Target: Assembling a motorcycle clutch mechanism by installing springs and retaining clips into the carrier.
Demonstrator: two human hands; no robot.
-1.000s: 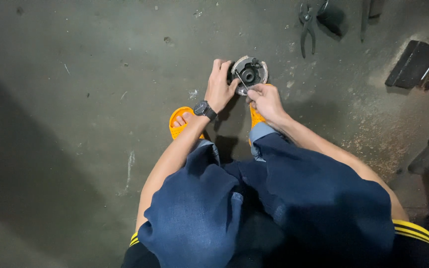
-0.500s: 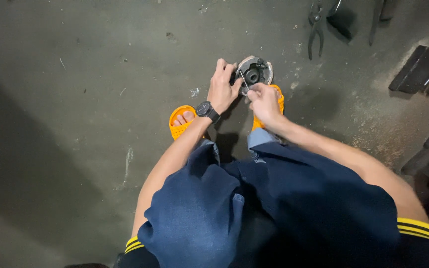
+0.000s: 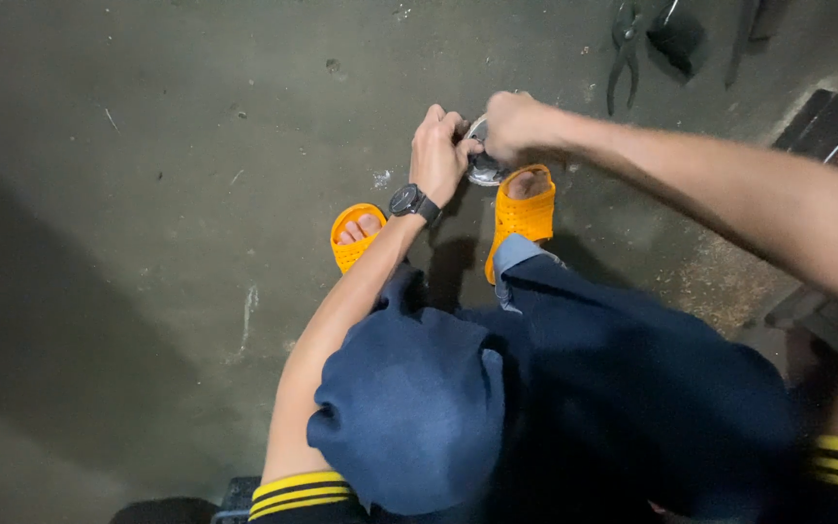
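Observation:
I sit low over a concrete floor, knees in dark blue trousers below me. Both hands meet on a small round metal part (image 3: pixel 485 171) held just above my feet. My left hand (image 3: pixel 436 152), with a black watch on the wrist, grips its left side. My right hand (image 3: pixel 513 124) is closed over its top and hides most of it. Orange sandals are on my feet: the left one (image 3: pixel 353 237) and the right one (image 3: pixel 524 213), which lies directly under the part.
Dark pliers (image 3: pixel 623 49) and a black object (image 3: pixel 676 37) lie on the floor at the top right. A flat dark rectangular piece (image 3: pixel 824 124) rests at the right edge, with sawdust-like grit (image 3: pixel 710 286) spread near it.
My right arm has risen and now reaches across from the right, covering the round part that was plainly visible before. The view has tilted so both sandals show more.

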